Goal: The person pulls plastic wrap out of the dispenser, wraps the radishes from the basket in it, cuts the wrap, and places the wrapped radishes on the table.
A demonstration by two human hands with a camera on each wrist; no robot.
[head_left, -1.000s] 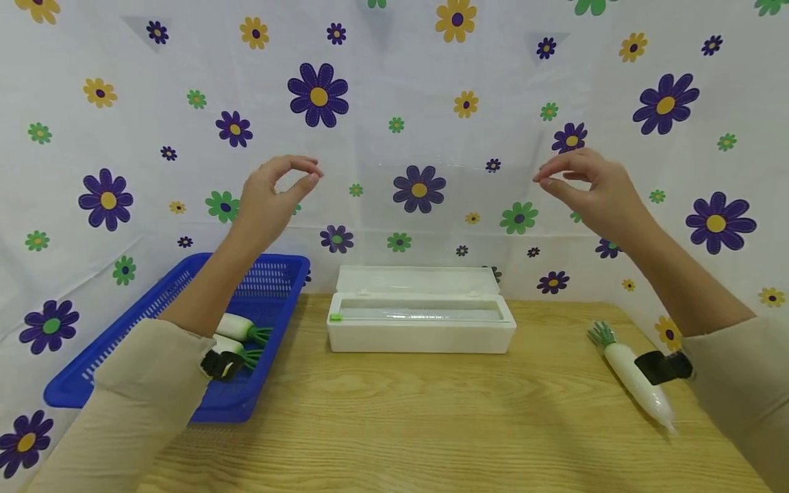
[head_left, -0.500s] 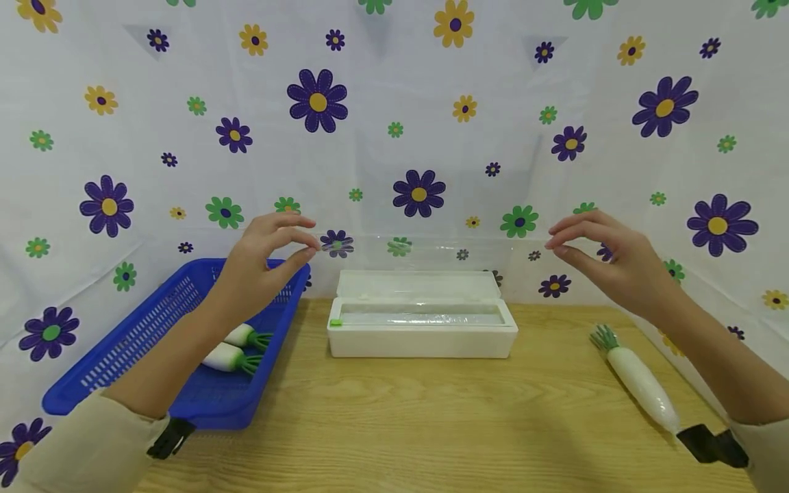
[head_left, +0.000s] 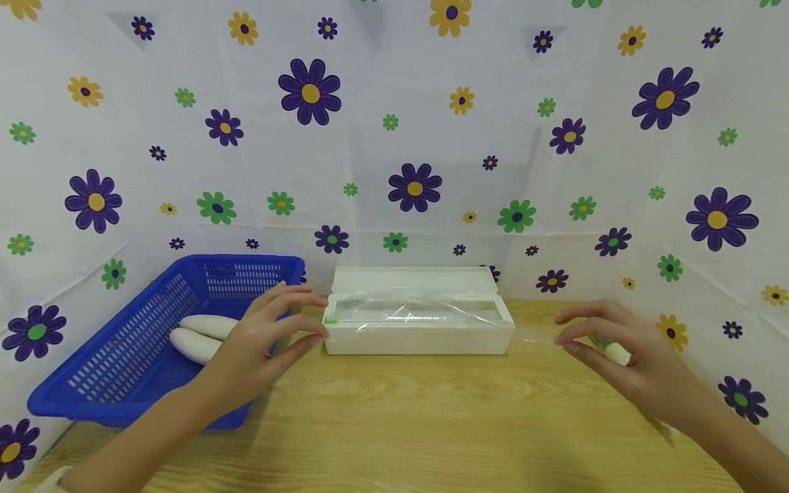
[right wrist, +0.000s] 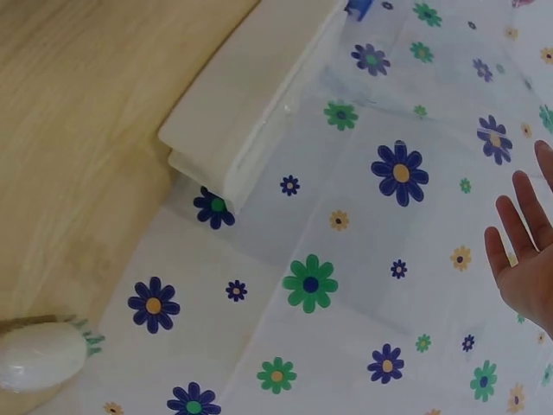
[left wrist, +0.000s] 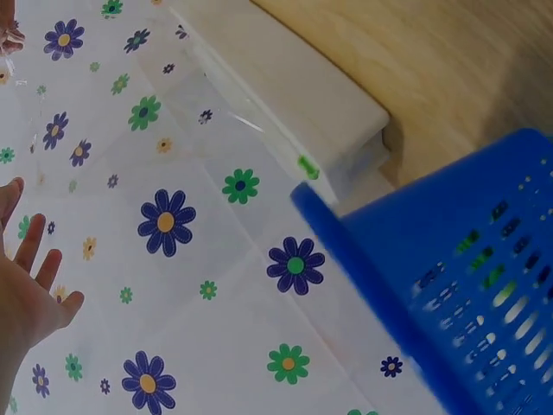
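Note:
A sheet of clear plastic wrap [head_left: 403, 313] stretches between my two hands, low in front of the white wrap dispenser [head_left: 419, 341]. My left hand [head_left: 261, 339] pinches its left edge between thumb and fingers, beside the dispenser's left end. On the other side, my right hand [head_left: 622, 352] pinches the right edge, past the dispenser's right end. The film shows mostly as glints and creases. In the wrist views, the left hand [left wrist: 34, 294] and right hand [right wrist: 527, 268] appear at the frame's side. The dispenser's lid stands raised, and a green slider [head_left: 331, 320] sits at its left.
A blue basket [head_left: 132, 411] on the left holds white radishes [head_left: 196, 346], partly behind my left forearm. Another white radish [right wrist: 39, 356], glossy as if wrapped, lies on the wooden table [head_left: 425, 424] at right, mostly hidden by my right hand in the head view. A flowered cloth [head_left: 370, 150] hangs behind.
Both hands have come down from high in front of the cloth to the dispenser's level, bringing the plastic wrap with them. The right hand now covers most of the radish at right.

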